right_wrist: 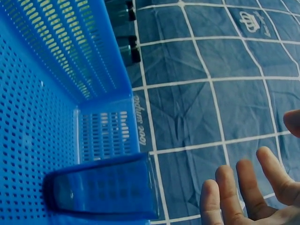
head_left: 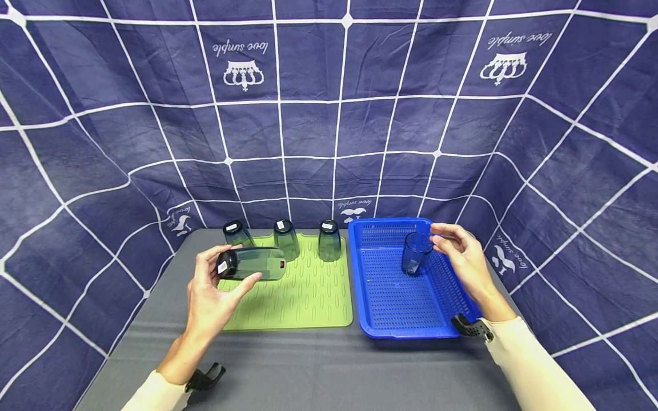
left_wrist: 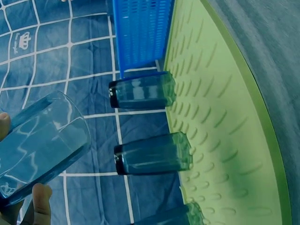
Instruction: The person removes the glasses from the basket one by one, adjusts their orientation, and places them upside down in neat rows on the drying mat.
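Observation:
My left hand (head_left: 205, 297) grips a clear bluish drinking glass (head_left: 257, 264) between thumb and fingers. That glass lies sideways in the air over a green ridged mat (head_left: 303, 305), its mouth pointing right. Upside down along the mat's far edge stand three more glasses: a left one (head_left: 236, 231), a middle one (head_left: 286, 240) and a right one (head_left: 329, 242). In the blue basket (head_left: 406, 332) another glass (head_left: 415, 257) stands upright. My right hand (head_left: 465, 264) is just right of its rim, fingers spread; the right wrist view shows them apart from the glass (right_wrist: 103, 190).
A grey tabletop (head_left: 329, 371) runs in front of the mat and basket. Dark blue cloth (head_left: 308, 131) with white lines hangs behind and on both sides. The basket's perforated walls rise close to the mat's right edge.

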The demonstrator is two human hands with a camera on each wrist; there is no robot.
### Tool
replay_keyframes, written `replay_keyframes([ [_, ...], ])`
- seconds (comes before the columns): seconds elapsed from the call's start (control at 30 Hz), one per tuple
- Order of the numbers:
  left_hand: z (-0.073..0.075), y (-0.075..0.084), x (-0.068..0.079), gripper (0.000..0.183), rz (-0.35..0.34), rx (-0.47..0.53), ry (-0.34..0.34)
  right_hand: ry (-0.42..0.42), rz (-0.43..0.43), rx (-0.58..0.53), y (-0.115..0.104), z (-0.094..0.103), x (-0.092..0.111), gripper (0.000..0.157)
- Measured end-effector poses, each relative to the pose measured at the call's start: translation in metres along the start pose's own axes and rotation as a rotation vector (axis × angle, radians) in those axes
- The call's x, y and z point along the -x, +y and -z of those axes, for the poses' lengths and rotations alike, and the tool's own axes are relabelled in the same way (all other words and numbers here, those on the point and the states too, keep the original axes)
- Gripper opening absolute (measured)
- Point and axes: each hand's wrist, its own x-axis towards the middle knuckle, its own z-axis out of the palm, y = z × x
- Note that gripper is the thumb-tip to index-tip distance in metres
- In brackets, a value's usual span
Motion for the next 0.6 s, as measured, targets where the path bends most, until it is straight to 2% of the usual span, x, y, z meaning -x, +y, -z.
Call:
replay_keyframes([
  [0.27, 0.01, -0.006, 0.001, 0.093, -0.007, -0.042, 0.008, -0.011, -0.02, 0.159, 0.004, 0.002, -0.009, 0.039],
  [0.6, 0.015, -0.014, 0.003, 0.09, -0.008, -0.105, 0.01, -0.017, -0.043, 0.315, 0.011, 0.002, -0.02, 0.042],
])
